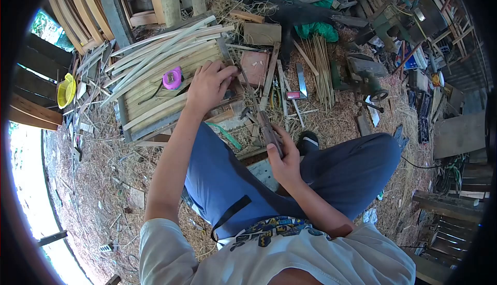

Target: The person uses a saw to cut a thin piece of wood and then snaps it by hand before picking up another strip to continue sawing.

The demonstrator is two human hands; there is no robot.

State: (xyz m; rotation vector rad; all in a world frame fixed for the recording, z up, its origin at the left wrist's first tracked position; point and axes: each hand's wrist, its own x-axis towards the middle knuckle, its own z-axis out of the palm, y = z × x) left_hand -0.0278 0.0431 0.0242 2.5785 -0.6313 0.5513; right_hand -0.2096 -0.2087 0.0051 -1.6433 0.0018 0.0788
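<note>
My right hand (284,155) is wrapped round the brown wooden handle of a long, narrow-bladed knife (251,94), which points up and away to the left. My left hand (211,84) is at the blade's far end, its fingers bent and drawn together by the tip. Whatever those fingers may pinch is too small to make out. Beneath my left hand is a low wooden bench (155,106) with long pale wood strips (168,47) lying across it. A pink tape measure (172,78) rests there, left of my left wrist.
Right of the knife lie a metal square (301,80), pliers (273,99) and a bundle of thin sticks (322,73). A bench vise (365,80) stands farther right. A yellow plastic container (66,91) is at the left. Shavings cover the ground (103,181) around my crossed legs.
</note>
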